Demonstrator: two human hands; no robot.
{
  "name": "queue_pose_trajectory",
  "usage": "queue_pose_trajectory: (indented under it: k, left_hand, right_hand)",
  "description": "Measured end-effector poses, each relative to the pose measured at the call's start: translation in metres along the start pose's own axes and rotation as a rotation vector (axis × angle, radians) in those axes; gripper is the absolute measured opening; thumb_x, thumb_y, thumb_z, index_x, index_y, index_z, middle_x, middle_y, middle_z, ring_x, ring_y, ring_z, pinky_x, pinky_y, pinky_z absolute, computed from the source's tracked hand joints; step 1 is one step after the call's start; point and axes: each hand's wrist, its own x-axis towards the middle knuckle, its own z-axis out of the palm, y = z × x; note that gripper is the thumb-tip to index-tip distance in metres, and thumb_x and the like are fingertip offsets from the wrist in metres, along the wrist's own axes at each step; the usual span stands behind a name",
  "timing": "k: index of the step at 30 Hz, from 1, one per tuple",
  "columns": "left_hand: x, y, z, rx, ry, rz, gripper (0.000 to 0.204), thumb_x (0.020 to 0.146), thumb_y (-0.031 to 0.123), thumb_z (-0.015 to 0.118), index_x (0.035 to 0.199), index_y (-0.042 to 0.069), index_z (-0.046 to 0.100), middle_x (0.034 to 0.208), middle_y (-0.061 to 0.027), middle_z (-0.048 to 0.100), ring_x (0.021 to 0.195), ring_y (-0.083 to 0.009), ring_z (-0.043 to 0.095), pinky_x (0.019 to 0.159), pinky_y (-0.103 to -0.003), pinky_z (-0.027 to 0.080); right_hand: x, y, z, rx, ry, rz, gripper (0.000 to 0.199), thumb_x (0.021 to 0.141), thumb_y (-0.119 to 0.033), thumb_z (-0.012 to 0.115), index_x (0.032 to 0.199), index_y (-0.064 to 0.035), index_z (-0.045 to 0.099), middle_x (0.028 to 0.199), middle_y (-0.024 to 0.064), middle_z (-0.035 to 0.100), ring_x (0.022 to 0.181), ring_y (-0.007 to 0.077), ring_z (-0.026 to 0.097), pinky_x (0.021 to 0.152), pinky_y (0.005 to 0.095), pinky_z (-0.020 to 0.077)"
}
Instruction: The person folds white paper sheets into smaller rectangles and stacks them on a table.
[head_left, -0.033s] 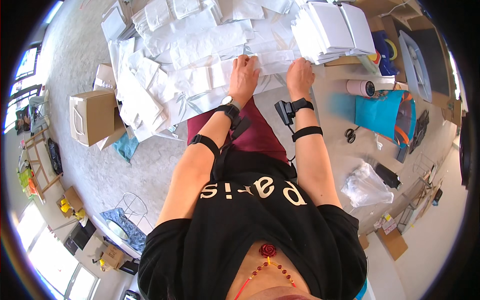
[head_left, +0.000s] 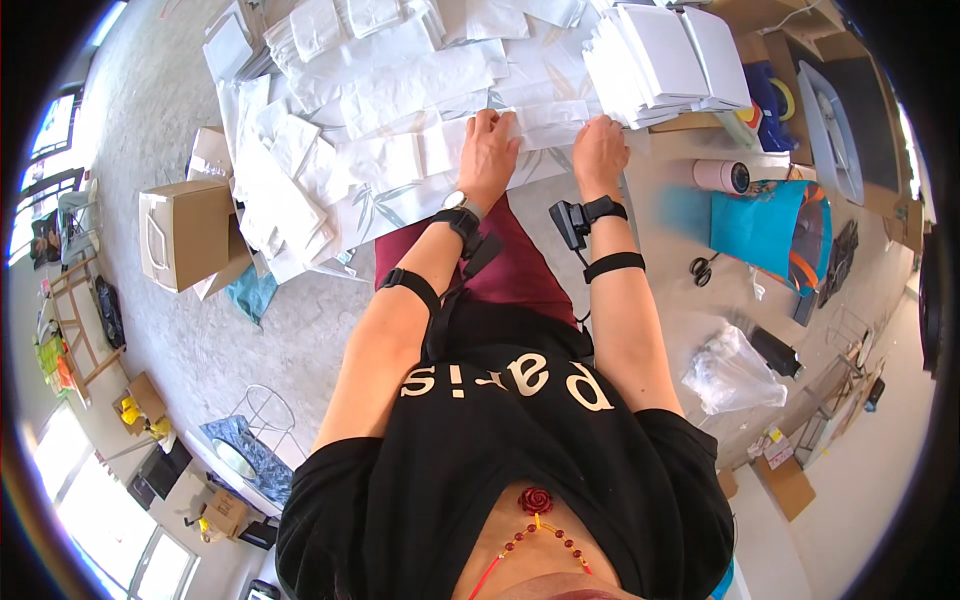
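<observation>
A flat, whitish translucent plastic bag [head_left: 550, 122] lies along the near edge of the table, between my hands. My left hand [head_left: 489, 158] has its fingers bent and closed on the bag's left end. At the right end, my right hand [head_left: 600, 155] is closed in a pinch on its edge; the fingertips are partly hidden. More such bags [head_left: 425, 85] lie in overlapping rows just beyond. A pile of white packets [head_left: 285, 200] spreads over the table's left side. Beyond my right hand stands a thick stack of white flat boxes or folders [head_left: 650, 60].
The table has a pale leaf-patterned cover [head_left: 375, 212]. Cardboard boxes [head_left: 185, 235] stand at its left. To the right are a pink cylinder [head_left: 720, 176], a blue bag [head_left: 765, 230], black scissors [head_left: 702, 270] and a clear plastic bag [head_left: 735, 370].
</observation>
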Motion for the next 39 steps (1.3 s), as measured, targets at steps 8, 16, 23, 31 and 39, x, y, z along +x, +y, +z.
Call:
queue_pose_trajectory:
  k: [8, 16, 23, 31, 39]
  left_hand:
    - [0.001, 0.0, 0.001, -0.006, -0.007, -0.004, 0.044, 0.086, 0.007, 0.077, 0.128, 0.003, 0.066, 0.121, -0.0179, 0.058, 0.113, -0.0379, 0.057, 0.096, -0.046, 0.052]
    - [0.001, -0.002, 0.003, -0.012, -0.003, -0.01, 0.044, 0.085, 0.007, 0.077, 0.128, 0.003, 0.067, 0.122, -0.0178, 0.058, 0.114, -0.0379, 0.058, 0.097, -0.046, 0.052]
    - [0.001, -0.006, 0.005, -0.008, 0.034, 0.03, 0.046, 0.082, 0.005, 0.079, 0.125, 0.003, 0.065, 0.117, -0.0169, 0.057, 0.108, -0.0384, 0.056, 0.094, -0.046, 0.052]
    - [0.001, -0.005, 0.004, -0.005, -0.004, -0.009, 0.046, 0.083, 0.007, 0.079, 0.128, 0.006, 0.068, 0.117, -0.0161, 0.057, 0.11, -0.0378, 0.057, 0.094, -0.047, 0.051]
    - [0.003, -0.008, 0.003, -0.02, 0.051, 0.05, 0.038, 0.083, 0.003, 0.078, 0.12, 0.004, 0.068, 0.115, -0.017, 0.06, 0.1, -0.0359, 0.061, 0.088, -0.044, 0.054]
  right_hand:
    - [-0.005, -0.002, 0.0, 0.056, 0.085, -0.025, 0.022, 0.099, -0.019, 0.063, 0.103, 0.0019, 0.065, 0.111, 0.0209, 0.066, 0.105, 0.0388, 0.067, 0.088, 0.0502, 0.0556]
    - [0.006, 0.006, 0.004, 0.334, -0.141, 0.163, 0.022, 0.089, -0.019, 0.069, 0.103, -0.0008, 0.07, 0.103, 0.0189, 0.073, 0.104, 0.0366, 0.069, 0.087, 0.0473, 0.0553]
    - [-0.006, -0.005, -0.025, 0.731, 0.121, -0.027, 0.023, 0.088, -0.017, 0.073, 0.103, -0.0006, 0.069, 0.097, 0.0148, 0.074, 0.089, 0.0322, 0.071, 0.083, 0.0427, 0.0555]
    - [-0.032, -0.045, -0.051, 1.086, 0.132, -0.097, 0.023, 0.092, -0.003, 0.072, 0.113, -0.0017, 0.064, 0.097, 0.0089, 0.072, 0.084, 0.0177, 0.067, 0.08, 0.0327, 0.0554]
    - [-0.048, -0.069, -0.054, 1.147, 0.122, -0.124, 0.029, 0.093, -0.002, 0.071, 0.121, -0.0019, 0.062, 0.102, 0.0096, 0.072, 0.084, 0.017, 0.066, 0.079, 0.0328, 0.0551]
